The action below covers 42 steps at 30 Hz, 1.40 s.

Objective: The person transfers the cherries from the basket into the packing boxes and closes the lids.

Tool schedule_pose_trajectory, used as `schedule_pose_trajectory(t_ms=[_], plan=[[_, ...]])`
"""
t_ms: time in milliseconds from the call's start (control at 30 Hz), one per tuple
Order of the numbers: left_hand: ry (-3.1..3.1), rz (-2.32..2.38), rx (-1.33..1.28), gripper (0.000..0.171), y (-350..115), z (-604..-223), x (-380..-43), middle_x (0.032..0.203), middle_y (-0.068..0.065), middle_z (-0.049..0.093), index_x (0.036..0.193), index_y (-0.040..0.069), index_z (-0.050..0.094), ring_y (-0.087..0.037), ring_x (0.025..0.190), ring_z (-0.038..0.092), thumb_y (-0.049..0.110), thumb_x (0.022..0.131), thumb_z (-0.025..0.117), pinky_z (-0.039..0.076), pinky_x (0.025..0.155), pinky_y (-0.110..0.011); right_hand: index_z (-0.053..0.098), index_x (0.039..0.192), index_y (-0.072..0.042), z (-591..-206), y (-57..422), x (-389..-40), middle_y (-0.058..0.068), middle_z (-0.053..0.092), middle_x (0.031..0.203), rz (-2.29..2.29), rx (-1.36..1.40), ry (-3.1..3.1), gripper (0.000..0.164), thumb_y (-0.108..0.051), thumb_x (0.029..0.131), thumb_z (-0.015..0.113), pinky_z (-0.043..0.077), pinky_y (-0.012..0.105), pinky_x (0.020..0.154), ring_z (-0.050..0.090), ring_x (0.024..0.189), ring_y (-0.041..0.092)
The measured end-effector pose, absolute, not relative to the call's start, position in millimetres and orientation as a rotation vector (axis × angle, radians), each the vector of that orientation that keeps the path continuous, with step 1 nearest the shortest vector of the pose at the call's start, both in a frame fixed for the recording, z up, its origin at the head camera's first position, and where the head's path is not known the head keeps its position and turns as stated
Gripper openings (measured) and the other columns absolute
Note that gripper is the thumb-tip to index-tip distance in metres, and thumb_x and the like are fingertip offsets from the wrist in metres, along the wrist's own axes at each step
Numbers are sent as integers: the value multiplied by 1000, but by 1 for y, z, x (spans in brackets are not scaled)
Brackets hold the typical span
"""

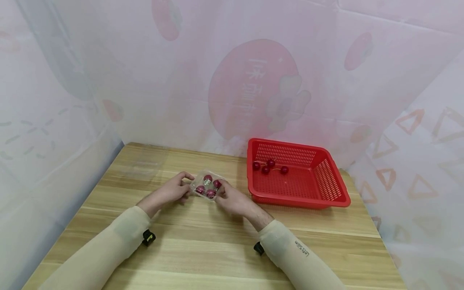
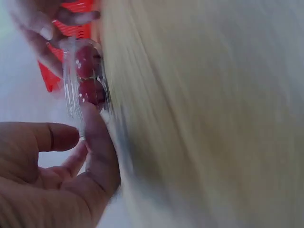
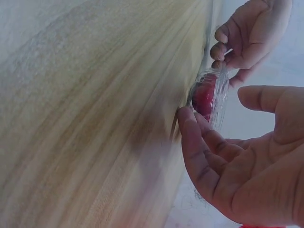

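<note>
In the head view a clear plastic box with several dark red cherries inside and a round sticker on top is between the two hands, low over the table. My left hand holds its left edge; in the left wrist view the thumb touches the box wall near the cherries, with the index finger raised apart. My right hand grips the right corner. In the right wrist view its fingertips are right at the box edge, low against the wood, while one finger is spread away.
A red perforated basket with several loose cherries stands at the right. Faint clear plastic containers are at the back left of the wooden table. Printed cloth walls enclose the back and sides.
</note>
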<state>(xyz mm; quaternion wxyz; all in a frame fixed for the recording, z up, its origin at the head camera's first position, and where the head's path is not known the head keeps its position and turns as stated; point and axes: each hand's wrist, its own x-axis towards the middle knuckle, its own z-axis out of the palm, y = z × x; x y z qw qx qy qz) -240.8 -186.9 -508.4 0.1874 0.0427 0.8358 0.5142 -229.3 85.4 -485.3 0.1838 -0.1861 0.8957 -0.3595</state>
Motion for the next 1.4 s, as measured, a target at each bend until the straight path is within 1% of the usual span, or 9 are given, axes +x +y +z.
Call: schedule_pose_trajectory(t_ms=[100,233,333,467,633,833,1000,1133,1400], plan=[[2675,1130,210,44,-184,-504,-236,120,-25,74,159,-6,55,-29,94,71,15,119,54,68,84,-46,46,174,2,-485,86,-230,22,80,135,-1035,-545,2522,69,-14,111,68,65,50,114,76,126,32],[2986,765,341,46,-178,-499,-230,144,-30,70,158,-3,62,-46,124,74,19,117,61,67,109,-69,45,175,4,-484,87,-230,26,78,142,-1061,-536,2519,69,-14,112,68,60,59,126,75,137,40],[3081,603,520,47,-173,-495,-227,156,-30,67,159,0,64,-51,142,69,17,115,68,61,121,-73,46,175,2,-484,88,-230,27,76,146,-1063,-521,2524,69,-14,113,68,58,62,129,73,142,42],[3092,476,825,48,-164,-496,-226,166,-25,65,159,2,66,-49,152,65,15,113,72,57,128,-71,48,174,0,-486,88,-229,26,76,146,-1058,-522,2538,67,-16,113,69,58,62,128,73,141,42],[3026,332,1114,50,-152,-498,-218,170,-21,65,162,3,66,-46,158,64,16,115,70,56,132,-66,49,174,0,-488,89,-230,28,75,147,-1058,-540,2546,67,-17,113,69,58,64,129,72,144,44],[3010,279,1231,48,-146,-506,-213,165,-19,68,162,4,67,-44,157,63,18,117,70,60,129,-64,51,173,-1,-488,90,-231,29,75,149,-1065,-553,2540,65,-21,115,70,57,65,130,71,147,45],[3010,303,1186,48,-146,-506,-215,163,-17,69,162,4,68,-44,157,62,15,115,71,57,132,-63,48,176,0,-489,90,-231,30,73,153,-1047,-529,2544,68,-24,116,69,56,64,131,69,150,46],[3015,318,1082,50,-147,-507,-220,165,-17,67,163,5,68,-43,156,62,13,114,72,59,130,-63,46,177,1,-487,89,-229,28,75,151,-1014,-514,2563,70,-24,116,69,58,63,129,72,145,44],[3061,287,928,55,-156,-512,-236,167,-24,63,165,5,65,-57,160,57,15,112,75,60,122,-76,52,174,-2,-487,86,-226,24,75,151,-930,-511,2628,67,-25,115,70,59,61,127,74,143,40]])
